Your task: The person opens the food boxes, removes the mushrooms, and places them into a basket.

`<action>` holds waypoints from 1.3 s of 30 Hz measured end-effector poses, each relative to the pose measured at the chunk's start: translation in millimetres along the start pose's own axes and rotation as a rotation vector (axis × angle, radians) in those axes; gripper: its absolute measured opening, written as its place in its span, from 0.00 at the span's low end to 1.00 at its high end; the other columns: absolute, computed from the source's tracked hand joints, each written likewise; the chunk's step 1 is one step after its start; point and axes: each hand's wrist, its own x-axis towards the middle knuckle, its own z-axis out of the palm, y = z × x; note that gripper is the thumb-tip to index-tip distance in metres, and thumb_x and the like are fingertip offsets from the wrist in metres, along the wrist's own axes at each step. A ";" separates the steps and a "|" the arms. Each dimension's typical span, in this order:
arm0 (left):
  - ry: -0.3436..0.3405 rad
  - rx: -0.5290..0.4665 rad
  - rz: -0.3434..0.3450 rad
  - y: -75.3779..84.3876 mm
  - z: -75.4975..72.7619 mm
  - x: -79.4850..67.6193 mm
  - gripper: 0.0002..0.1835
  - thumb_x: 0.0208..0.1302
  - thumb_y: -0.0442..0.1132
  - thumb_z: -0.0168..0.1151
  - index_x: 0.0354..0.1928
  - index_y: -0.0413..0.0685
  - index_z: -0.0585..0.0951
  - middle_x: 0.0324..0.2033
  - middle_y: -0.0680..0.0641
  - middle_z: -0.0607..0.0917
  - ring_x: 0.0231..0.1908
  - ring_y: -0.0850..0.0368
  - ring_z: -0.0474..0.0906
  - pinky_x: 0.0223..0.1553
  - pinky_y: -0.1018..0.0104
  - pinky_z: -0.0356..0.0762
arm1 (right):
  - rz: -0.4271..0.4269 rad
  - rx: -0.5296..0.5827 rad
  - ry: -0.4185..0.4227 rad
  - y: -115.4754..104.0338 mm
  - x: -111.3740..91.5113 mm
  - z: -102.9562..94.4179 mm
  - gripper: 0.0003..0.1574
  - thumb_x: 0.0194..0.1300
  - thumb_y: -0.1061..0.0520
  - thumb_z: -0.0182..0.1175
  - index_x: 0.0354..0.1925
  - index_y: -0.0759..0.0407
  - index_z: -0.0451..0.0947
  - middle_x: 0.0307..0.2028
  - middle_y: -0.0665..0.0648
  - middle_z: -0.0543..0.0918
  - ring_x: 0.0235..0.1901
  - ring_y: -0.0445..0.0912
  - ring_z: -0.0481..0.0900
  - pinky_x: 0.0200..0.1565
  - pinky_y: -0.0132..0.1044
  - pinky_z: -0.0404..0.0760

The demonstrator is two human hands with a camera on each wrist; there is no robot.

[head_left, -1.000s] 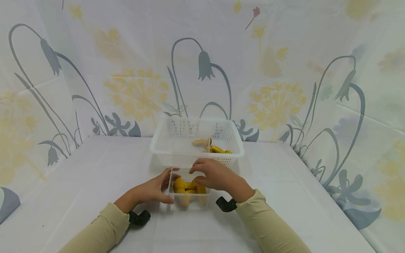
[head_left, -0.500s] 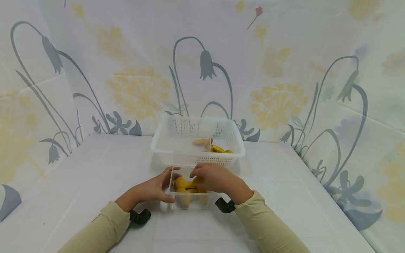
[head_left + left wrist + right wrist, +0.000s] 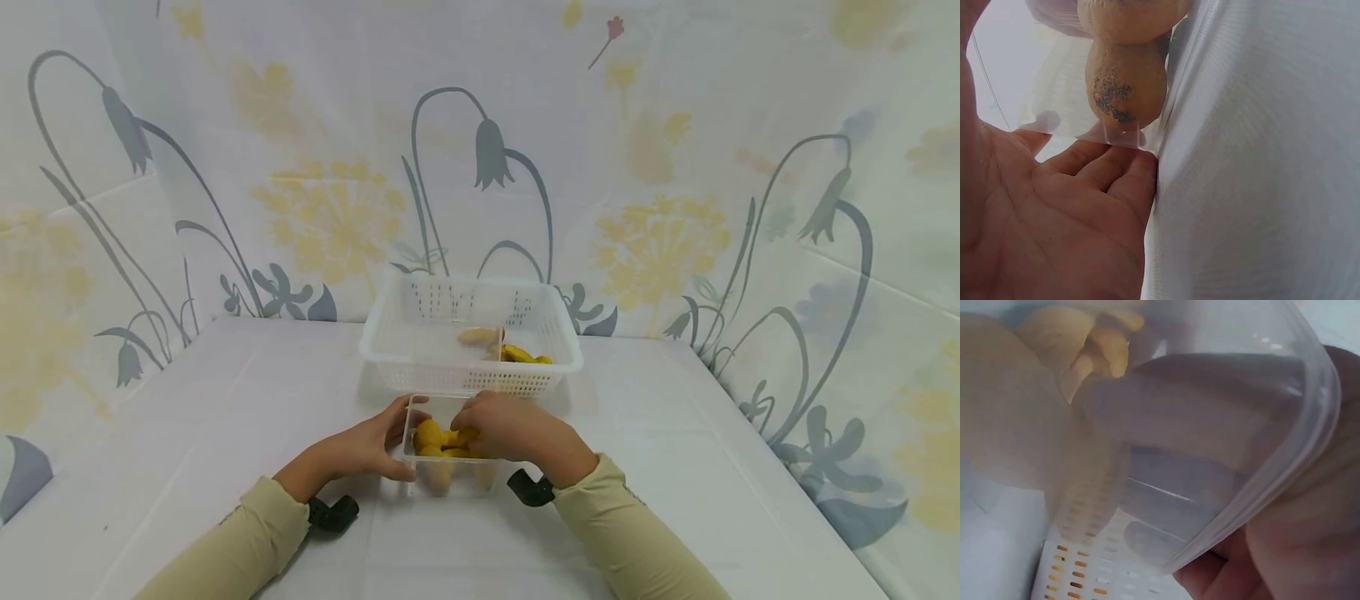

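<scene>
A clear plastic box [image 3: 450, 477] sits on the white-covered table, holding several yellow, bulbous fruit-like pieces [image 3: 431, 435]. Dark blotches mark one rounded piece [image 3: 1127, 87] in the left wrist view. My left hand [image 3: 360, 450] spans the box's left end, with the thumb at the near corner and fingers around the far side. My right hand [image 3: 513, 429] reaches down into the box's right side. Its fingers bend around one yellow piece [image 3: 468, 435], partly hidden by the hand. In the right wrist view, fingers show blurred through the clear wall [image 3: 1319, 425].
A white perforated basket [image 3: 562, 342] stands just behind the box. In it lie a tan oblong piece [image 3: 478, 336] and several yellow pieces [image 3: 519, 354] beside a clear divider-like wall. A flower-printed curtain [image 3: 480, 167] rises behind and along the sides.
My right hand has lowered from above the box into it, and its fingers have come around a yellow piece. The left hand has stayed at the box's left end.
</scene>
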 end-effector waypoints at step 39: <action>-0.017 0.005 0.013 1.5 1.9 -0.4 0.53 0.45 0.39 0.72 0.67 0.54 0.46 0.65 0.45 0.62 0.69 0.51 0.50 0.68 0.50 0.48 | -0.090 0.225 0.134 18.1 -21.3 -29.4 0.16 0.55 0.51 0.63 0.44 0.47 0.79 0.41 0.41 0.79 0.37 0.34 0.74 0.43 0.29 0.77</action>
